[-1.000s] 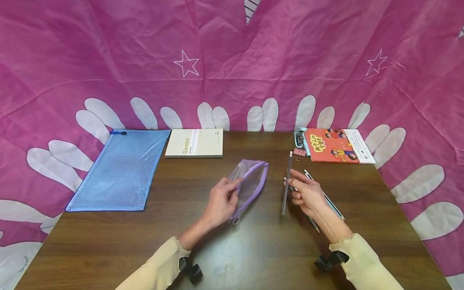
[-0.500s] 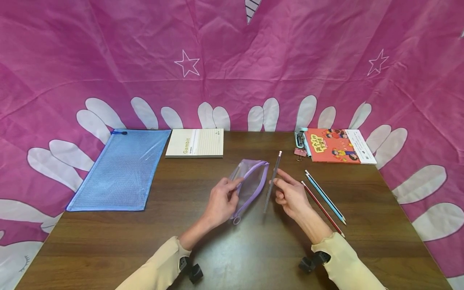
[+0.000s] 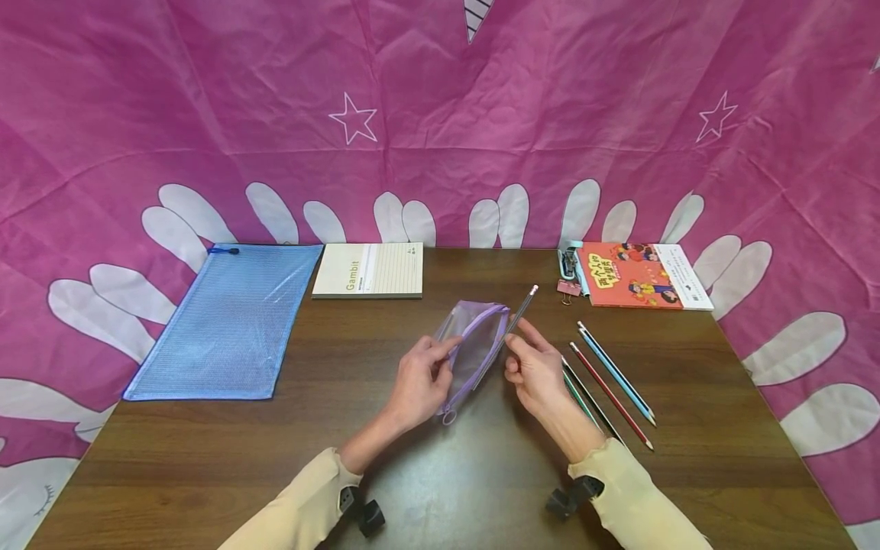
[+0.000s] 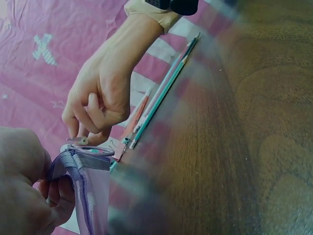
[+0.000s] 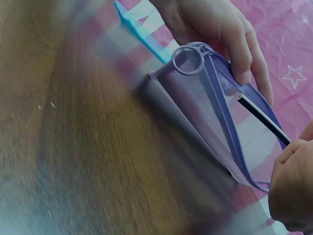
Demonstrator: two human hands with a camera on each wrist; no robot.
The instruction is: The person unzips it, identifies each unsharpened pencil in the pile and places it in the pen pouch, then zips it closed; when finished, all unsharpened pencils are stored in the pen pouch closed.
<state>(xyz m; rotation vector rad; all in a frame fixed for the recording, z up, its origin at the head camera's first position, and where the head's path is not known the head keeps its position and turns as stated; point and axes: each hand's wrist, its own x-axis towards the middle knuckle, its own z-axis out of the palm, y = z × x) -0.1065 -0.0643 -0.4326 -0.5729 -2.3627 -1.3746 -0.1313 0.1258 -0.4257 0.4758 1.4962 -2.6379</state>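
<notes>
My left hand (image 3: 418, 382) pinches the near side of a see-through purple zip pouch (image 3: 474, 351), whose mouth gapes toward the right. Between thumb and fingers my right hand (image 3: 538, 374) holds a dark pencil (image 3: 524, 307), slanted with its pale eraser end up. In the right wrist view the lower end of the pencil (image 5: 264, 119) is at the mouth of the pouch (image 5: 195, 107), by the zip edge. A slim item shows faintly inside the pouch. Beside my right wrist lie a red pencil (image 3: 612, 395), blue pencils (image 3: 616, 372) and a green pencil (image 3: 579, 391).
A blue mesh zip bag (image 3: 227, 328) lies at the left, next to a Gambit notebook (image 3: 367, 271). At the back right lie a red-covered book (image 3: 632, 276), a pink binder clip (image 3: 568, 288) and a light blue clipped item (image 3: 571, 261). A pink curtain (image 3: 440, 114) hangs behind the table.
My right hand has carried the dark pencil leftward from the other pencils to the pouch's mouth, tilting it more. More of the loose pencils now show. My left hand and the pouch have stayed put.
</notes>
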